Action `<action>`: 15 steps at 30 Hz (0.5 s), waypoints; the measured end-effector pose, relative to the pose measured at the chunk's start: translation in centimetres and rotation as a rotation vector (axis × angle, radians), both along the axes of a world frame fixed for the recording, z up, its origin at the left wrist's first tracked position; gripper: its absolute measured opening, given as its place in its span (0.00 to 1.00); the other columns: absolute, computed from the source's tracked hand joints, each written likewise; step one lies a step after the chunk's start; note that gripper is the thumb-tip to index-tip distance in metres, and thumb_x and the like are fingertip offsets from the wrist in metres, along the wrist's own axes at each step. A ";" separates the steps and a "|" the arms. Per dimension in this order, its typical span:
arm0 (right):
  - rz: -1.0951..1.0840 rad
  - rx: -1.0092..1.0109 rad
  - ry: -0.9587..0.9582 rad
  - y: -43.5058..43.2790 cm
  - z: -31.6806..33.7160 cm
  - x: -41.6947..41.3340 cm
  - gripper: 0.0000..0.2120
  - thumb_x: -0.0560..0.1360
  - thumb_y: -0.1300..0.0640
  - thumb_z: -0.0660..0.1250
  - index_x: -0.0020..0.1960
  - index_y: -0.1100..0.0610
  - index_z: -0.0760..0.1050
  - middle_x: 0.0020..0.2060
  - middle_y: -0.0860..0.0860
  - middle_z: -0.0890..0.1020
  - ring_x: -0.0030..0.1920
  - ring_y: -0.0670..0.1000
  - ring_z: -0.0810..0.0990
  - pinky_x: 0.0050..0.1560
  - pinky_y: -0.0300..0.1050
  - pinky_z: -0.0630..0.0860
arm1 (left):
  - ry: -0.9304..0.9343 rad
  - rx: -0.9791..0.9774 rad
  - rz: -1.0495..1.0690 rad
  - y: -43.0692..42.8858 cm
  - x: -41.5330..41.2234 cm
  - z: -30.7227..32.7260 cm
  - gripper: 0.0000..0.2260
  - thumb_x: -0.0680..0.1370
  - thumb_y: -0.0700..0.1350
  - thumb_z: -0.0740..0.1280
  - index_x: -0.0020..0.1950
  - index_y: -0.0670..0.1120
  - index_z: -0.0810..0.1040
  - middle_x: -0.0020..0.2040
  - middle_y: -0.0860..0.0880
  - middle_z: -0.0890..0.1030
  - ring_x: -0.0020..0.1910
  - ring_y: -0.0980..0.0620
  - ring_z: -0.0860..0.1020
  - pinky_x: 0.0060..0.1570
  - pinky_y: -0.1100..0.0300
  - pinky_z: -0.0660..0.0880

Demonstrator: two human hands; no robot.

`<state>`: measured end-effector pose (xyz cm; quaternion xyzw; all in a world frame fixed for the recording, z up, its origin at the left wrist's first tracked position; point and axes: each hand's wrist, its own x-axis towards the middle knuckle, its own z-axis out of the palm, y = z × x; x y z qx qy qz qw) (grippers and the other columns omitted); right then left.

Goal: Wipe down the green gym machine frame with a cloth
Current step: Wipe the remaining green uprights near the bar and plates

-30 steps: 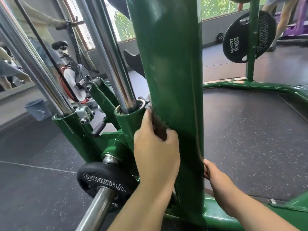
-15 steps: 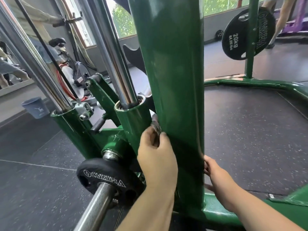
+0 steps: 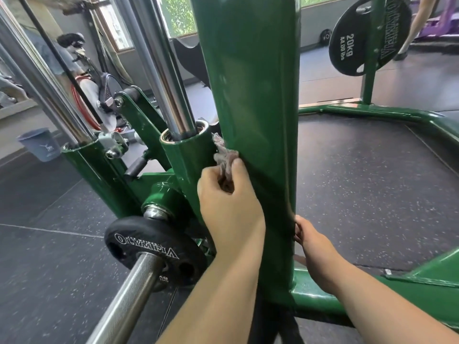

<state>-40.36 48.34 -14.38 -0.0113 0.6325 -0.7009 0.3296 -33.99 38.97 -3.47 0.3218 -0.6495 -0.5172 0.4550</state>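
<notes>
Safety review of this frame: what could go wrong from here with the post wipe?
1. The left hand holds the cloth in the narrow gap between the green post and the guide-rod sleeve; fingers or cloth could snag there.
2. The right hand reaches behind the post, fingertips hidden, so a hidden edge could catch them.

Dark speckled rubber floor (image 3: 360,189); green machine frame (image 3: 248,83) base resting on it; blue bin (image 3: 41,145) left.

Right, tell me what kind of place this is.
A gym, almost certainly. A 20kg weight plate hangs on a green post, a smaller plate sits on a knurled steel bar, and the floor is speckled rubber matting. The green machine frame fits that too.
</notes>
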 end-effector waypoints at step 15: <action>0.012 0.016 0.014 -0.1 -0.2 -0.4 0.14 0.81 0.45 0.57 0.48 0.46 0.81 0.38 0.39 0.84 0.48 0.39 0.76 0.51 0.47 0.71 | -0.066 -0.075 0.022 0.3 1.1 -3.8 0.06 0.79 0.41 0.64 0.46 0.51 0.77 0.52 0.55 0.74 0.44 0.69 0.75 0.43 0.75 0.68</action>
